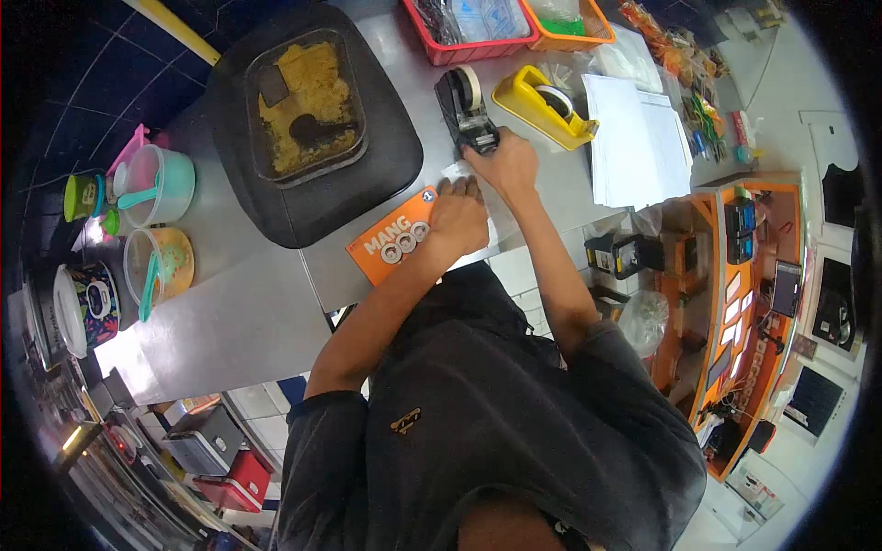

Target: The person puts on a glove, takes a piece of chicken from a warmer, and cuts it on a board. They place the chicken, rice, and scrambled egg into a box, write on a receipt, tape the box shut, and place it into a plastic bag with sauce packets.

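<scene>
My left hand lies over the right end of an orange box printed "MANG" in white letters. Its fingers point forward onto a white paper on the counter. Just ahead and to the right, my right hand closes on the near end of a black tape dispenser, which carries a roll of tape. My right fingertips are partly hidden, so whether they pinch tape too cannot be made out. To the right of it is a yellow tape dispenser with its own roll.
A tray of yellow-brown food sits on a black pad at left. Stacked papers lie right. Red and orange baskets stand at the back. Plastic tubs line the left of the metal counter.
</scene>
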Action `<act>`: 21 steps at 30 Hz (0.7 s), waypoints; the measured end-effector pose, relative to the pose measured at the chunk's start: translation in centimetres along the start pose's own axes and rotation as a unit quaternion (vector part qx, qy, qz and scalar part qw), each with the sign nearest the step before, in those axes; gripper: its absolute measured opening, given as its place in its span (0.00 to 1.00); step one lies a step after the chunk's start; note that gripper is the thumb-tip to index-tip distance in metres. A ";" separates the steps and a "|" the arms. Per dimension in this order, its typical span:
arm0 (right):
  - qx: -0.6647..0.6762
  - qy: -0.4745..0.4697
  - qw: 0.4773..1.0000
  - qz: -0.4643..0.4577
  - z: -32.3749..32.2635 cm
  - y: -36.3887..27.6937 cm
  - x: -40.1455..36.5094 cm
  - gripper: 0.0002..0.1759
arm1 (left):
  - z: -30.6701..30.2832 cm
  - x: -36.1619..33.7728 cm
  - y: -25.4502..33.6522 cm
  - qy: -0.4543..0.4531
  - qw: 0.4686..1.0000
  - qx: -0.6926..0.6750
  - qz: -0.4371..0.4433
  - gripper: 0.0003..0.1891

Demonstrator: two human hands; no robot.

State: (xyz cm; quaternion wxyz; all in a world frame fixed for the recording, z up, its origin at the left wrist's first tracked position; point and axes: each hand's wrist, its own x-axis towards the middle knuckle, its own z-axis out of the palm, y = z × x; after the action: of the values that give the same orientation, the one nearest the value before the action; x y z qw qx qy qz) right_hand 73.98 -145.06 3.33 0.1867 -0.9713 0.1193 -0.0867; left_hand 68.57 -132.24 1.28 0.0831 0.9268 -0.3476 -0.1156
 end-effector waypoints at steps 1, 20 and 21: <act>-0.006 -0.003 1.000 -0.001 -0.1 0.0 0.6 0.30 | -0.2 0.3 -0.1 0.003 1.000 0.001 0.000 0.27; 0.261 -0.066 0.959 0.091 1.7 3.6 0.3 0.33 | -2.1 1.7 -3.0 0.158 0.970 -0.173 -0.066 0.21; 0.261 -0.066 0.959 0.092 1.1 3.2 0.4 0.33 | -2.3 2.1 -3.2 0.186 0.953 -0.223 -0.086 0.22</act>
State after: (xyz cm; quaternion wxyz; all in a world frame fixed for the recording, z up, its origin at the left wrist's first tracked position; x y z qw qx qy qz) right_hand 73.95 -147.64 1.18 0.4478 -0.8775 0.1686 -0.0333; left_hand 72.77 -131.09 2.38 0.3412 0.9158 -0.2106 -0.0222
